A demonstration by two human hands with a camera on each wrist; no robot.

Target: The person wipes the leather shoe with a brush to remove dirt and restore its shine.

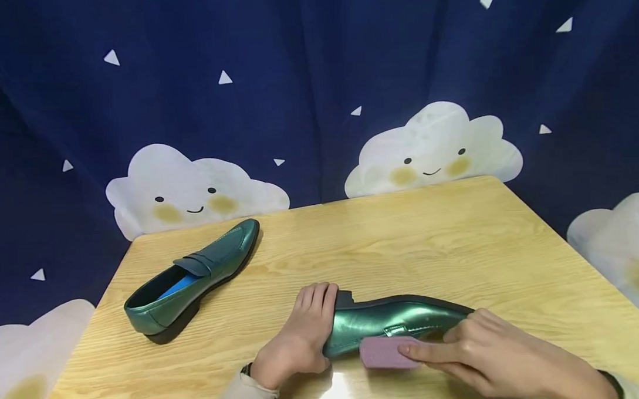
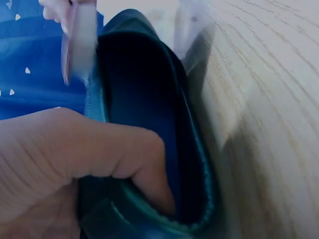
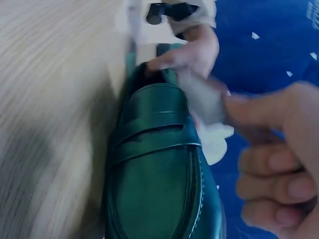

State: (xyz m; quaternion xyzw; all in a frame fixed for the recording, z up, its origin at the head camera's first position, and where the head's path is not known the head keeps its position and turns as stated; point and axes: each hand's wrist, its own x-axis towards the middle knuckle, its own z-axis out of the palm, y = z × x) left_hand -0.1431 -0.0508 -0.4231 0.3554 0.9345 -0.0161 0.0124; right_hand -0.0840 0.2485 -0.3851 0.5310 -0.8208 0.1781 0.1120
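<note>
A shiny green loafer [image 1: 373, 321] lies on its side on the wooden table, with its sole facing away and its toe to the right. My left hand [image 1: 303, 335] grips it at the heel; in the left wrist view the thumb [image 2: 144, 159] hooks inside the shoe's opening. My right hand [image 1: 501, 354] holds a pink brush [image 1: 386, 353] against the upward side of the loafer, near the opening. Pale, blurred bristles [image 3: 203, 98] show in the right wrist view, beside the strap of the shoe. The toe tip is partly hidden behind the right hand in the head view.
A second green loafer [image 1: 216, 267] with a blue insole stands upright at the table's left. Behind the wooden table [image 1: 405, 243] hangs a dark blue curtain [image 1: 316, 94] with white clouds and triangles.
</note>
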